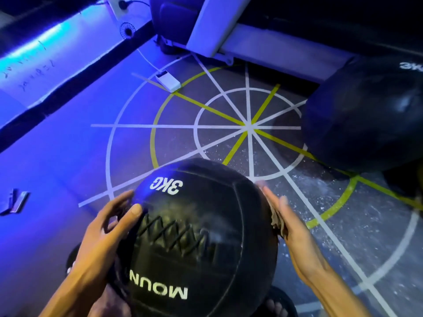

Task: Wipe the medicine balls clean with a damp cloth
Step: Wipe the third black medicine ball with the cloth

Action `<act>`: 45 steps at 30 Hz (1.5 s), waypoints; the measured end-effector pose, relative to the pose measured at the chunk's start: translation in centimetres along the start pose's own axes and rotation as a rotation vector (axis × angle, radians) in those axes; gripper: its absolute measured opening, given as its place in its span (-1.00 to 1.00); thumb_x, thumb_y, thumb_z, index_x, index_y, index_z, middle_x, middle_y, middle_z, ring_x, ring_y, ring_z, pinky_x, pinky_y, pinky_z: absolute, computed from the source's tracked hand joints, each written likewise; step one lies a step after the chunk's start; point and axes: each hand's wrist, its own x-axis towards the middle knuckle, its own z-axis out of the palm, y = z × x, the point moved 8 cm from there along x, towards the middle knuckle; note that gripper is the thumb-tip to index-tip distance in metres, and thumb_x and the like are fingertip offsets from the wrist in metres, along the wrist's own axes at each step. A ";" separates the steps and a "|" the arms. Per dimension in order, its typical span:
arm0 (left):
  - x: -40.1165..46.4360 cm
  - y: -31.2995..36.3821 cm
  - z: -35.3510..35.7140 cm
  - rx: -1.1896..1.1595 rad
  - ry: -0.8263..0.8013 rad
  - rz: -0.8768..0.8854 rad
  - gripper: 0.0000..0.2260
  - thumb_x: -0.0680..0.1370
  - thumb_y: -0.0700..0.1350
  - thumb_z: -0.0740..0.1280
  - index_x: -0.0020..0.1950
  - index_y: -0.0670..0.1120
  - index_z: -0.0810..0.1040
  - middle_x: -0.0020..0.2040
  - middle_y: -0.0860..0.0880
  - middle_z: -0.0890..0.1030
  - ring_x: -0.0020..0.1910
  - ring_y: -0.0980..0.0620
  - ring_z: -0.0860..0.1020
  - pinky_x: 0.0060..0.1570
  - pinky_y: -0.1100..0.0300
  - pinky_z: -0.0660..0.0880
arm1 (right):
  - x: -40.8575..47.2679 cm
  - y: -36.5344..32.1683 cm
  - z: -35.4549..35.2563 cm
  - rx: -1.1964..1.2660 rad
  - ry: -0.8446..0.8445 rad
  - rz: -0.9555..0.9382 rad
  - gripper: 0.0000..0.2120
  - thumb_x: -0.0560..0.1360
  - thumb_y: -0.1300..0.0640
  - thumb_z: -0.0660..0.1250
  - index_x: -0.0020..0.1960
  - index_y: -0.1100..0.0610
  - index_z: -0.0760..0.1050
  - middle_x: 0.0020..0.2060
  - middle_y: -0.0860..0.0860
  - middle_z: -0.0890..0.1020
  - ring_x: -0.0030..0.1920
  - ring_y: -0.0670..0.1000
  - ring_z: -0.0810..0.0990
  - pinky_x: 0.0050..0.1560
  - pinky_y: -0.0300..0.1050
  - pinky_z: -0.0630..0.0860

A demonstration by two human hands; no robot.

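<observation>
Gripping a black medicine ball (196, 236) marked 3KG at six o'clock, left hand (107, 227) curled round its left side, right hand (290, 227) flat and straight-fingered, pressing a brownish cloth (278, 221) against its right side. Second black ball (366, 115) resting at two o'clock on the lined floor (160, 126); white box (168, 81) at twelve.
</observation>
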 end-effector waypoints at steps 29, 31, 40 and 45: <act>6.3 2.0 4.4 0.341 0.102 0.086 -0.23 0.15 0.57 0.40 0.27 0.25 0.54 0.17 0.13 0.38 0.17 0.17 0.51 0.29 0.14 0.42 | -4.4 -4.0 9.0 -1.003 0.159 -0.769 -0.47 0.65 -0.04 0.23 0.56 0.15 0.33 0.61 0.05 0.25 0.63 0.17 0.13 0.58 0.19 0.18; 6.1 2.2 4.9 0.374 0.092 0.096 -0.26 0.21 0.58 0.40 0.29 0.26 0.52 0.16 0.12 0.37 0.21 0.05 0.47 0.25 0.11 0.42 | -4.7 -3.6 11.3 -1.162 0.051 -0.774 -0.40 0.65 -0.10 0.22 0.61 0.12 0.23 0.64 0.03 0.15 0.64 0.19 0.06 0.58 0.23 0.15; 6.7 2.1 3.7 0.357 0.014 0.069 -0.34 0.30 0.46 0.49 0.31 0.21 0.51 0.22 0.07 0.34 0.21 0.06 0.46 0.35 0.02 0.43 | -3.3 -3.2 10.6 -1.415 -0.004 -0.792 -0.45 0.71 -0.03 0.04 0.66 0.09 0.11 0.66 0.06 0.05 0.65 0.11 0.01 0.62 0.10 0.03; 6.1 0.7 4.2 0.317 0.031 0.102 -0.37 0.15 0.57 0.41 0.17 0.40 0.49 0.19 0.17 0.33 0.31 -0.03 0.45 0.39 -0.04 0.42 | -6.4 0.0 7.1 -1.293 0.053 -0.749 -0.41 0.66 -0.08 0.16 0.62 0.11 0.21 0.65 0.09 0.13 0.63 0.18 0.12 0.53 0.16 0.20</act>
